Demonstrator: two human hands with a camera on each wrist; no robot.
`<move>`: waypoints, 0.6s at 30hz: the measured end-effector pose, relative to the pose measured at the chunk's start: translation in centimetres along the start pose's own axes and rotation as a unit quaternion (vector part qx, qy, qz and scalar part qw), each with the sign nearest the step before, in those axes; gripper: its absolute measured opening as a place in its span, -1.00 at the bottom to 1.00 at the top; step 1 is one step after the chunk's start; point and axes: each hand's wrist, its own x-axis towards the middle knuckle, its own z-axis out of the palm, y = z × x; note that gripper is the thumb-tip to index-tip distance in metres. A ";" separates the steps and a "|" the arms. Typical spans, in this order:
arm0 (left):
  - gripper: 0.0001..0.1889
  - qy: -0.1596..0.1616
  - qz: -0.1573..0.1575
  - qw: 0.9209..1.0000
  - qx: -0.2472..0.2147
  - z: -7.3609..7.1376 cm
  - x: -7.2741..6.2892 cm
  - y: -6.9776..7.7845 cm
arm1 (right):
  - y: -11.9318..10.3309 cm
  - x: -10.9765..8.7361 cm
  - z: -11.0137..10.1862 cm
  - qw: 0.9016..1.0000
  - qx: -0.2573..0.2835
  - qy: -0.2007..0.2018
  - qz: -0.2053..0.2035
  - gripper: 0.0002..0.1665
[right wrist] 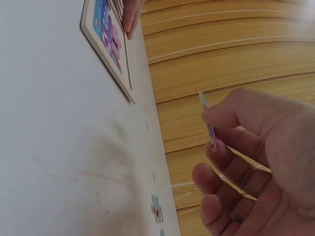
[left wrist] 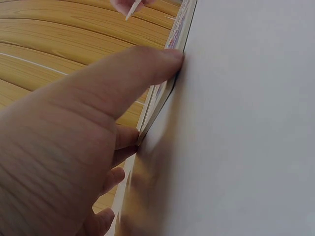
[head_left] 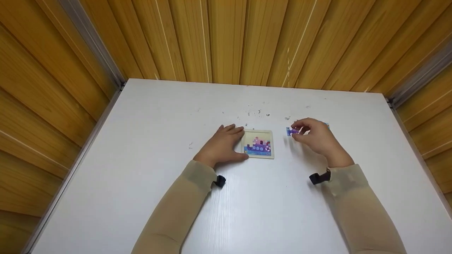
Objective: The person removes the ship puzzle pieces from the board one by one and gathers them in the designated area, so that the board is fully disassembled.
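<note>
In the head view, a small square jigsaw puzzle tray [head_left: 257,157] lies on the white table, its lower part filled with a purple and pink ship picture. My left hand [head_left: 226,144] holds the tray at its left side, thumb at the near corner and fingers at the far corner. The left wrist view shows the thumb [left wrist: 147,66] against the tray's edge. Right of the tray, my right hand [head_left: 313,135] pinches a purple and blue puzzle piece [head_left: 289,131] above the table. The right wrist view has this piece edge-on between thumb and fingers.
Beyond the right hand, a loose puzzle piece [right wrist: 156,210] lies on the table, with part of another just below it in the right wrist view. Small dark marks [head_left: 259,112] dot the white table [head_left: 169,116]. Wood-patterned panels [head_left: 226,42] stand behind and along both sides.
</note>
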 end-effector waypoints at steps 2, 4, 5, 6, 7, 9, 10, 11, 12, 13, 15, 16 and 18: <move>0.07 0.001 0.001 1.000 0.000 0.0 0.0 0.0 | 0.3 0.0 -0.2 1.000 -0.009 -0.005 0.012 -0.56; 0.07 0.001 0.002 1.000 0.001 0.0 0.0 0.0 | 0.6 0.1 -0.3 0.999 -0.020 -0.012 0.024 -0.57; 0.07 0.001 0.003 1.000 0.001 0.0 0.1 0.0 | 0.7 0.1 -0.4 0.999 -0.026 -0.015 0.030 -0.57; 0.07 0.000 0.003 1.000 0.001 0.0 0.1 0.0 | 0.8 0.2 -0.5 0.999 -0.032 -0.018 0.035 -0.57; 0.07 0.000 0.003 1.000 0.001 0.0 0.1 0.0 | 0.9 0.2 -0.5 0.998 -0.037 -0.022 0.040 -0.57; 0.07 -0.002 0.002 1.000 0.000 -0.1 0.0 0.1 | 1.1 0.2 -0.5 0.997 -0.043 -0.030 0.049 -0.57; 0.07 -0.002 0.002 1.000 0.000 -0.1 0.0 0.1 | 1.2 0.3 -0.5 0.997 -0.045 -0.034 0.052 -0.56; 0.07 -0.003 0.002 1.000 0.000 -0.2 0.0 0.1 | 1.3 0.3 -0.5 0.997 -0.046 -0.038 0.055 -0.56; 0.07 -0.003 0.002 1.000 0.000 -0.2 0.0 0.1 | 1.4 0.3 -0.5 0.996 -0.048 -0.040 0.058 -0.56; 0.07 -0.003 0.002 1.000 0.001 -0.2 0.0 0.1 | 1.4 0.3 -0.5 0.996 -0.049 -0.043 0.060 -0.56; 0.07 -0.004 0.002 1.000 0.000 -0.2 0.0 0.1 | 1.5 0.2 -0.4 0.995 -0.056 -0.045 0.063 -0.57; 0.07 -0.004 0.002 1.000 0.000 -0.2 0.0 0.1 | 1.6 0.2 -0.4 0.995 -0.060 -0.045 0.064 -0.58; 0.07 -0.005 0.002 1.000 0.002 -0.1 0.0 0.0 | 1.8 0.2 -0.4 0.995 -0.068 -0.043 0.066 -0.60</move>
